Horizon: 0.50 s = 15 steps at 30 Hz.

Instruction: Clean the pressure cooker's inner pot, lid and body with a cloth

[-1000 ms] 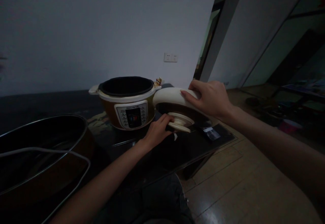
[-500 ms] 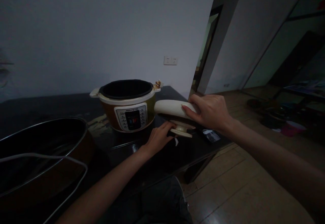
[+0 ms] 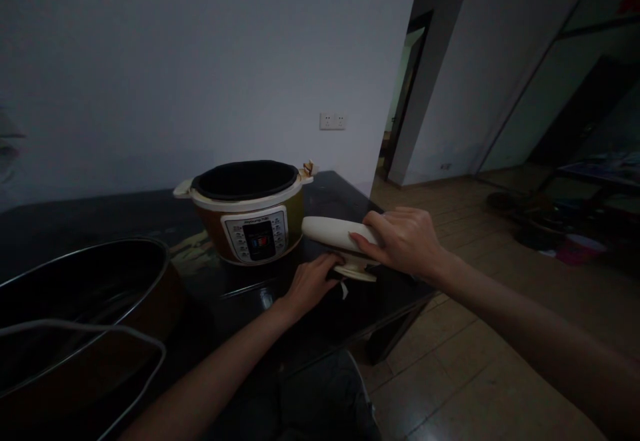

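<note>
My right hand (image 3: pixel 407 238) is closed around the near right end of a thick, rounded white piece that looks like a lid (image 3: pixel 333 231), held tilted above the table. Beneath it shows a cream flanged piece (image 3: pixel 356 272), like a knob or base. My left hand (image 3: pixel 313 284) has its fingers closed at the left side of that cream piece; the fingertips are partly hidden. A small white strip (image 3: pixel 345 290) hangs beside these fingers. Just beyond, an electric pressure cooker (image 3: pixel 295 218) stands upright with no lid on, its dark inner pot (image 3: pixel 245 180) showing.
A large dark pan (image 3: pixel 150 294) with a shiny rim sits at the left, a pale cord (image 3: pixel 75 323) running across it. The dark table (image 3: pixel 235 334) backs onto a wall with a double socket (image 3: pixel 333 121). Tiled floor (image 3: pixel 450 361) and a pink tub (image 3: pixel 580 249) lie to the right.
My right hand and the white piece have come down a little, closer to the cream part. My left hand has stayed at the cream piece. The view has shifted slightly.
</note>
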Each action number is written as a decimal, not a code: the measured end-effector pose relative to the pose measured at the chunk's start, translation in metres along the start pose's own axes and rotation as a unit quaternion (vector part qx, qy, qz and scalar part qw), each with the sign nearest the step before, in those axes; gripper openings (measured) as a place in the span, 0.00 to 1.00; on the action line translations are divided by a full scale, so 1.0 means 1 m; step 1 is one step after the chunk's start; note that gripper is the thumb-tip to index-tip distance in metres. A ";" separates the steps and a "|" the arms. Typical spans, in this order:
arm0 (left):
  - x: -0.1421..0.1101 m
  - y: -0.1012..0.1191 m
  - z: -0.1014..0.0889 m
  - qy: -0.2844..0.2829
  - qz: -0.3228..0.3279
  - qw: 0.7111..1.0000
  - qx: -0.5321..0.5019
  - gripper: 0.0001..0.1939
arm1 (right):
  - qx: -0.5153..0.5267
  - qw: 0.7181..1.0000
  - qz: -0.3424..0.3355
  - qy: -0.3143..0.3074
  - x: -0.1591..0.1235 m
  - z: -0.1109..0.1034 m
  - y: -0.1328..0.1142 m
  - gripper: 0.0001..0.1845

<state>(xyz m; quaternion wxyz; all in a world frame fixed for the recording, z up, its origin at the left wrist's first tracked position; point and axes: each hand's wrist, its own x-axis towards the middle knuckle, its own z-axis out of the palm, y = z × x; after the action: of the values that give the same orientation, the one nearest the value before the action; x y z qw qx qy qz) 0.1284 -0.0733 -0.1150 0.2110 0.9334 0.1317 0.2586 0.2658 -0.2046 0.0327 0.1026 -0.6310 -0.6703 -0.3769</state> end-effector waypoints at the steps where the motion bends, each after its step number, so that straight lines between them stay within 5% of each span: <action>1: -0.001 0.000 0.001 -0.003 -0.001 1.000 0.001 0.17 | -0.001 1.000 -0.002 -0.001 -0.001 0.001 0.000 0.27; 15: -0.002 -0.005 0.008 -0.013 -0.016 1.000 0.012 0.17 | 0.000 0.998 -0.049 0.026 -0.007 0.011 -0.006 0.28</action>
<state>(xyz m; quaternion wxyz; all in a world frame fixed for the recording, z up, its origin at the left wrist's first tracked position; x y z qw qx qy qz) 0.1303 -0.0717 -0.1243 0.2053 0.9371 0.1466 0.2411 0.2650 -0.2026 0.0179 0.1015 -0.5870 -0.6978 -0.3977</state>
